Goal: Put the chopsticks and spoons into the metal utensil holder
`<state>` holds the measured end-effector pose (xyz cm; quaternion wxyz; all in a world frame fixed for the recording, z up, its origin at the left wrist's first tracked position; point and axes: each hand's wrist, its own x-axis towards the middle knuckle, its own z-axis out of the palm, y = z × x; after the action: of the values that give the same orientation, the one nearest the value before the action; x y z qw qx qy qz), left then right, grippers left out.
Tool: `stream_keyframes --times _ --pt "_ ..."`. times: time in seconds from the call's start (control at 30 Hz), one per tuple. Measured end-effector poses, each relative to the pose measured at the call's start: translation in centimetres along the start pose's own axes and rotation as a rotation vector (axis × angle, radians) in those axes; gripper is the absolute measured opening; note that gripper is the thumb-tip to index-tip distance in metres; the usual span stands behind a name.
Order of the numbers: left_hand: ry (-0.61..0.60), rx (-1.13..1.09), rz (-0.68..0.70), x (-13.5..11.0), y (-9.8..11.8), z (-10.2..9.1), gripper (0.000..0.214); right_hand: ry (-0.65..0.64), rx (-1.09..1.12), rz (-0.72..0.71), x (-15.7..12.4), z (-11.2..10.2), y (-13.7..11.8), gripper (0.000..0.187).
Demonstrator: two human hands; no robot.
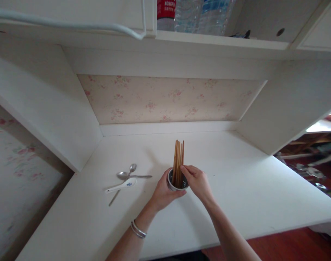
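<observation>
A small round metal holder (172, 185) stands on the white desk (236, 188) with several brown wooden chopsticks (178, 159) upright in it. My left hand (163, 194) wraps around the holder from the left and below. My right hand (197, 182) reaches in from the right, fingers pinched on the chopsticks just above the holder's rim. Bangles circle my left wrist (138, 229).
To the left on the desk lie two metal spoons (133, 173) and a white ceramic spoon (122, 186). The desk sits in a white alcove with a floral back panel (165, 99). Water bottles (192, 14) stand on the shelf above. The desk's front edge runs near my forearms.
</observation>
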<state>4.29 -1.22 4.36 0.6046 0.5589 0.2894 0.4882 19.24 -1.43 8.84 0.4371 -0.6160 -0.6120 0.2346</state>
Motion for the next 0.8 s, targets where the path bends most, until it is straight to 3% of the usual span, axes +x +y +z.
stream_keyframes --times 0.27,0.4,0.5,0.67,0.8 --pt "-0.01 0.016 0.006 0.0 -0.2 -0.2 0.079 -0.011 0.011 -0.01 -0.3 0.0 -0.1 0.032" --pt "-0.013 0.007 0.014 0.0 0.3 0.0 0.077 -0.035 0.149 0.051 -0.5 0.2 0.3 0.036" --pt "-0.039 -0.008 0.017 0.0 0.7 0.2 0.073 -0.121 0.395 0.052 -1.2 0.6 1.3 0.051" --pt "-0.031 0.05 -0.003 0.0 1.0 0.2 0.072 -0.245 0.685 0.088 -2.5 1.8 3.0 0.095" --pt "-0.018 0.079 -0.007 0.0 0.8 0.2 0.075 -0.235 0.756 0.106 -2.8 2.5 3.5 0.102"
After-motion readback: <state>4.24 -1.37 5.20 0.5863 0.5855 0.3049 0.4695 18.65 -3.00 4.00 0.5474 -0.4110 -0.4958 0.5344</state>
